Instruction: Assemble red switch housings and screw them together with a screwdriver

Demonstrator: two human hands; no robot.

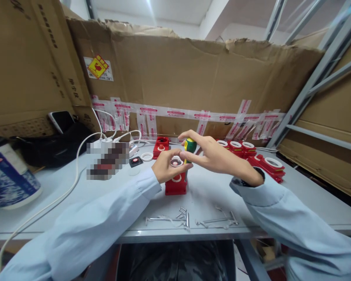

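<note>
A red housing (175, 187) stands on the table in front of me, with a dark round part and a white ring at its top. My left hand (170, 166) is closed around the top of this housing, fingers and thumb on either side. My right hand (206, 152) grips a green and yellow screwdriver handle (190, 145) between thumb and fingers, just right of the left fingertips. The tool's tip cannot be made out.
Metal rods (175, 219) and more rods (219, 221) lie near the front edge. Several red housings (266, 168) stand at right, another (160, 147) behind. Left are a white ring (147, 157), a black square part (136, 161), cables and a tub (10, 175). Cardboard (175, 74) walls the back.
</note>
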